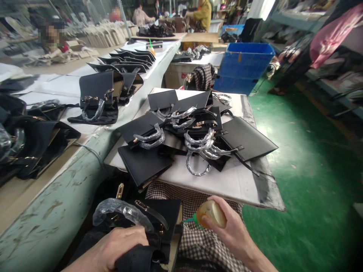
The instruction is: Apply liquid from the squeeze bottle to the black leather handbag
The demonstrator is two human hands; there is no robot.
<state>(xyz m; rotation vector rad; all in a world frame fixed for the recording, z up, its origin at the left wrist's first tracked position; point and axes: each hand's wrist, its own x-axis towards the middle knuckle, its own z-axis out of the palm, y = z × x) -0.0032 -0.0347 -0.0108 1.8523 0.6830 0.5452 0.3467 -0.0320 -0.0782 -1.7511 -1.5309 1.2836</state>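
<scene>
My left hand (120, 243) is closed over a black handbag (159, 221) resting on my lap, its handle wrapped in clear plastic (121, 211). My right hand (231, 228) grips a small amber glue bottle (211, 213) with a green nozzle (189, 220). The nozzle points at the right edge of the bag, close to it or touching it. The bag has gold clasps on its front flap.
Several finished black bags with wrapped handles (195, 132) are piled on a white board (235, 181) in front of me. More bags (98, 98) line the long workbench (53, 204) at left. A blue crate (244, 66) stands behind; green floor (312, 170) lies at right. Other workers sit far back.
</scene>
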